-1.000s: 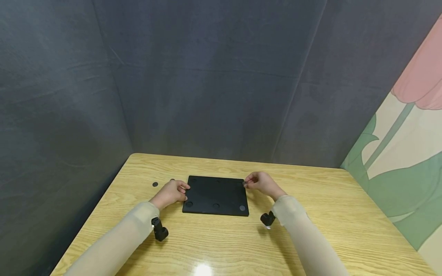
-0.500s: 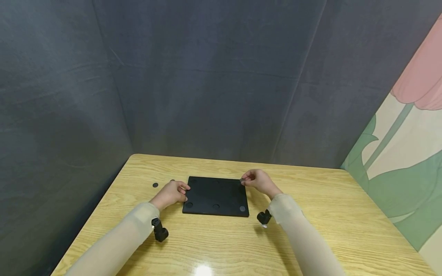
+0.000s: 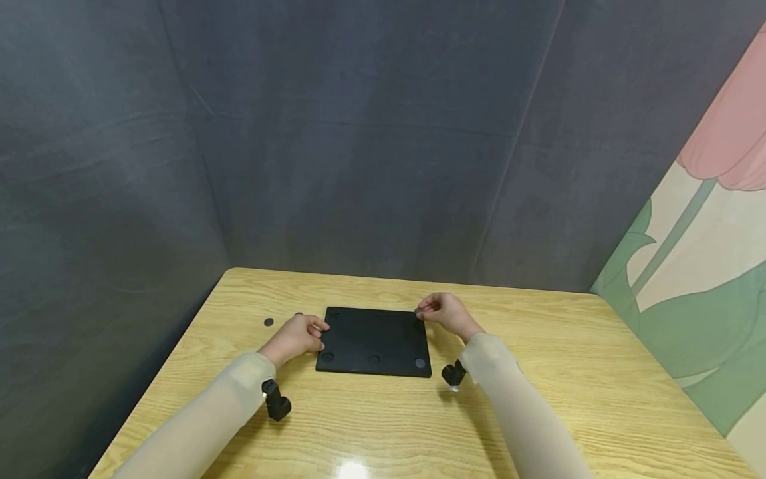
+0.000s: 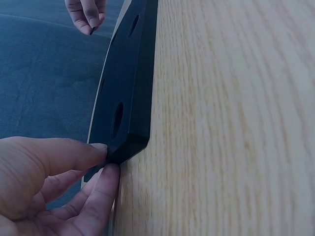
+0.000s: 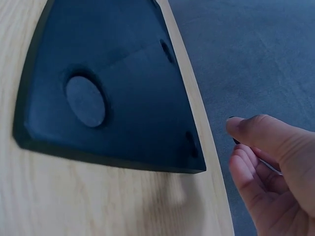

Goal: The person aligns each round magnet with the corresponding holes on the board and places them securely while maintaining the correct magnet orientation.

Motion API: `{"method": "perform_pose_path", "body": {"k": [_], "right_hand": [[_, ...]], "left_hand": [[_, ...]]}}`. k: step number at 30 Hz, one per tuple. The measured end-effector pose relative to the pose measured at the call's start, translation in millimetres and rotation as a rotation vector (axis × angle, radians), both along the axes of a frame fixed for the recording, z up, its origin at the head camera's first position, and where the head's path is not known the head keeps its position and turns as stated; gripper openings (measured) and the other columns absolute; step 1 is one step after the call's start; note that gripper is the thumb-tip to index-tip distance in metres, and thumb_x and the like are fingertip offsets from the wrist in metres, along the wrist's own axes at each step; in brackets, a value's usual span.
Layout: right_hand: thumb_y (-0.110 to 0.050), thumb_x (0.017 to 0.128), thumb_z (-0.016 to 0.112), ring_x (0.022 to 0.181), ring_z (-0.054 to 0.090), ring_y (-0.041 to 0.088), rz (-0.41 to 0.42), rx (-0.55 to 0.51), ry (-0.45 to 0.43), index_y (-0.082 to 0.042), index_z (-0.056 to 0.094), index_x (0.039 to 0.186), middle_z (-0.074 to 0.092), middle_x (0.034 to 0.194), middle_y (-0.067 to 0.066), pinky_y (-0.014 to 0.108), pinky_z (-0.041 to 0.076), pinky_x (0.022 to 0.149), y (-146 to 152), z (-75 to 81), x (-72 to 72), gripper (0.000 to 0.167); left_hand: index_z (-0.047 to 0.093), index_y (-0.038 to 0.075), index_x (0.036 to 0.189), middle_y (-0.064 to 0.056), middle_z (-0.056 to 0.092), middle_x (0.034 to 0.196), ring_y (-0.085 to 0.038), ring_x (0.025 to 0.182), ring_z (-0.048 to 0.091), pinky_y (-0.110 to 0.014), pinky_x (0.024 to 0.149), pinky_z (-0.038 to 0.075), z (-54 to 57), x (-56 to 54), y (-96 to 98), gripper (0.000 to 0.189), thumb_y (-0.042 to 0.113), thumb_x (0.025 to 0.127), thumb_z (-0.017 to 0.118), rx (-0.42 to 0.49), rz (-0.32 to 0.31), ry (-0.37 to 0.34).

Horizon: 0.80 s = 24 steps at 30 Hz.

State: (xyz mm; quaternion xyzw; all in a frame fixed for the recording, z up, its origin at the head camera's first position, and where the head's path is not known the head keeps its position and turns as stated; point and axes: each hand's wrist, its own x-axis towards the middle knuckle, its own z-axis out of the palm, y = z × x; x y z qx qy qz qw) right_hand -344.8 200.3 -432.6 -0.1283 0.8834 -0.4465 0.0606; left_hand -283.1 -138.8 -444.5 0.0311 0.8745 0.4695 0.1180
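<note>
A black rectangular board [image 3: 371, 332] with round recesses lies on the table. My left hand [image 3: 297, 334] holds its left edge; in the left wrist view the thumb [image 4: 98, 152] is at the board's face and a finger touches the side. Over the far right corner, my right hand [image 3: 449, 313] pinches a small dark disc [image 3: 419, 311] between thumb and fingertips, apart from the board. Only the disc's edge shows in the right wrist view. A grey disc [image 5: 86, 101] sits in the near right recess. The other recesses in sight look dark.
One loose dark disc [image 3: 268, 322] lies on the wooden table [image 3: 371, 426] left of the board. Another disc [image 3: 298, 314] is partly hidden behind my left hand. A dark grey curtain [image 3: 371, 146] hangs behind the table's far edge.
My right hand has shifted left and slightly away from me with the disc, from beside the board's right edge to over its far right corner. The left hand stays on the board.
</note>
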Motion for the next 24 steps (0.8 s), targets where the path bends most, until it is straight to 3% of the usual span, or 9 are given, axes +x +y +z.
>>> {"method": "perform_pose_path", "body": {"k": [15, 24], "right_hand": [[0.003, 0.086, 0.066, 0.077, 0.065, 0.013, -0.022, 0.022, -0.016, 0.006, 0.066, 0.097, 0.070, 0.089, 0.013, 0.026, 0.053, 0.071, -4.1, -11.6, -6.5, 0.012], [0.004, 0.085, 0.068, 0.076, 0.064, 0.012, -0.038, 0.024, -0.040, 0.006, 0.066, 0.096, 0.069, 0.086, 0.012, 0.025, 0.053, 0.072, -8.7, -15.4, -8.8, 0.011]], "left_hand": [[0.067, 0.003, 0.116, -0.010, 0.058, 0.095, -0.021, 0.080, 0.052, -0.029, 0.067, 0.044, -2.2, -0.3, -0.2, 0.038, -0.003, 0.078, 0.071, -0.005, -0.003, 0.008], [0.067, 0.003, 0.116, -0.011, 0.058, 0.097, -0.021, 0.081, 0.052, -0.029, 0.067, 0.045, -3.0, -2.3, -0.5, 0.038, -0.003, 0.079, 0.070, -0.001, -0.002, 0.009]]}}
